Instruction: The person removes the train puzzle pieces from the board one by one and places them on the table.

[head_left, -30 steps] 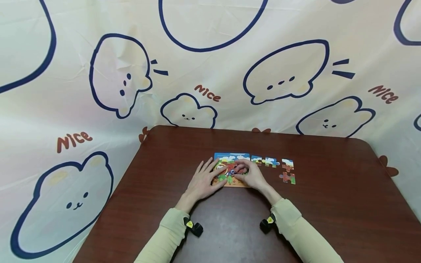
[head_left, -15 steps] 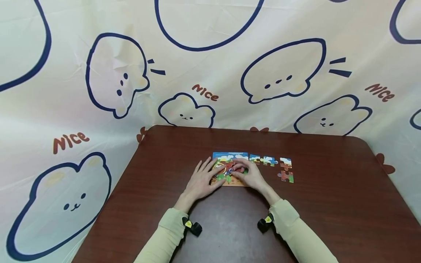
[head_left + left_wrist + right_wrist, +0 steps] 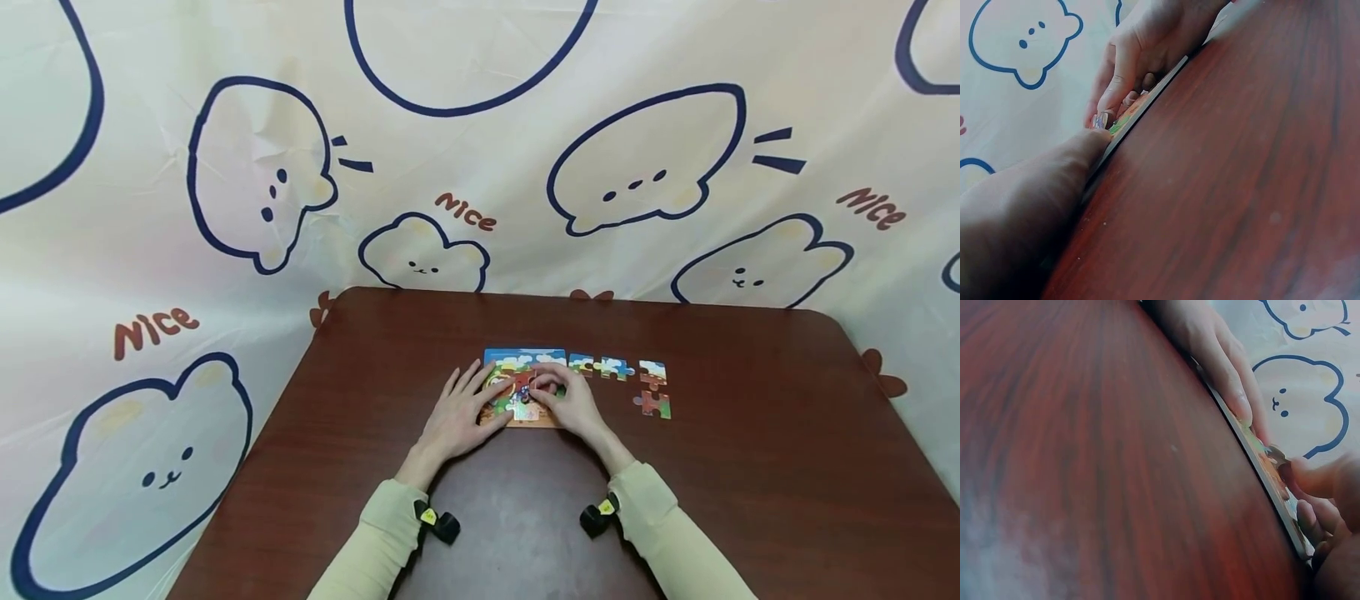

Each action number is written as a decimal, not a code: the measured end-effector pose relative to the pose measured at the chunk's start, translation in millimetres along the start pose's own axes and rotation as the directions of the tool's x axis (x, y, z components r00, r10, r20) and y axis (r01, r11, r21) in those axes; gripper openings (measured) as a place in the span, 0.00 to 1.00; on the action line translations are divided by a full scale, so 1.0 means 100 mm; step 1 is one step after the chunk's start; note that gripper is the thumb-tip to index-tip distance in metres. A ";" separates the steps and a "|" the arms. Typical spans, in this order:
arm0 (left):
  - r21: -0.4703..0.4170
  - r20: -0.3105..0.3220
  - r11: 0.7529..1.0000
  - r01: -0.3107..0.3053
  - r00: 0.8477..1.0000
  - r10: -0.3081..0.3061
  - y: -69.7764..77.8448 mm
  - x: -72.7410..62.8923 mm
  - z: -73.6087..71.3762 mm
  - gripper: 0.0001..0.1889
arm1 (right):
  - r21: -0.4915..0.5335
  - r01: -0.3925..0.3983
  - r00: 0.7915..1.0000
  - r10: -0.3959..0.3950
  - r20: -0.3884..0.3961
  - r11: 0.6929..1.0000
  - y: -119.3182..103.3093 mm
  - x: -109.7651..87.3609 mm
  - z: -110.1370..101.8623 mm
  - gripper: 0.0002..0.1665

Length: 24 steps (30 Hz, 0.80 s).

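A colourful jigsaw puzzle (image 3: 517, 356) in a flat tray lies on the brown table, partly covered by both hands. Spread fingers of my left hand (image 3: 456, 418) rest on its left side, the thumb near the lower edge. From the right, my right hand (image 3: 576, 408) pinches a small puzzle piece (image 3: 1277, 453) between thumb and fingers, close over the middle of the picture. That piece (image 3: 1101, 120) stands tilted at the fingertips in the left wrist view, right by the left thumb. A pale patch shows at the picture's lower middle.
Right of the tray lie several loose puzzle pieces: a sky piece (image 3: 581, 363), another sky piece (image 3: 615, 368), a cloud-topped piece (image 3: 652, 372) and a red-green piece (image 3: 657, 405). A patterned cloth (image 3: 525, 167) hangs behind the table (image 3: 750, 433).
The head view has shifted slightly. A pale patch now shows at the puzzle's lower middle, where green showed before. Both hands stay nearly in place; the loose pieces have not moved.
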<state>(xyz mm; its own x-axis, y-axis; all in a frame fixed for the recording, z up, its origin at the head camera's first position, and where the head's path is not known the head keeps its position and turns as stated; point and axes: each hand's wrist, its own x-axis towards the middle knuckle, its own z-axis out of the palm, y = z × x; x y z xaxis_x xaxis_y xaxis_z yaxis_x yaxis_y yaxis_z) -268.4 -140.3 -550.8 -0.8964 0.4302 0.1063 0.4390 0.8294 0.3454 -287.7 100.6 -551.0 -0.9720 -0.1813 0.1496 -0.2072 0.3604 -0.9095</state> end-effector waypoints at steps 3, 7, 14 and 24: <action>0.001 0.001 1.000 0.003 1.000 -0.003 0.00 -0.01 -0.01 0.34 | 0.019 0.008 1.000 -0.007 -0.004 1.000 -0.01 0.00 -0.01 0.22; -0.003 -0.001 1.000 0.002 1.000 -0.002 0.01 -0.01 -0.01 0.35 | 0.054 0.006 1.000 -0.005 -0.007 0.999 0.02 0.00 -0.02 0.22; -0.010 0.003 1.000 0.003 1.000 -0.003 0.00 0.00 -0.01 0.35 | 0.076 0.023 1.000 -0.024 0.014 0.997 0.04 0.01 -0.07 0.24; -0.029 0.005 1.000 0.006 1.000 -0.006 0.01 0.00 -0.03 0.35 | 0.085 -0.001 1.000 0.001 0.009 0.996 0.02 -0.02 -0.23 0.25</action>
<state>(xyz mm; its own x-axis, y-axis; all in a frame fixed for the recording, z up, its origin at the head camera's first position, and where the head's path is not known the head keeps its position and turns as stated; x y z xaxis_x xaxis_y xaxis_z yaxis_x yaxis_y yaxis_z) -268.1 -140.2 -547.8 -0.8989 0.4267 0.0998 0.4314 0.8215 0.3729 -288.5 122.8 -544.7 -0.9710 -0.1897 0.1454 -0.1956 0.2812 -0.9395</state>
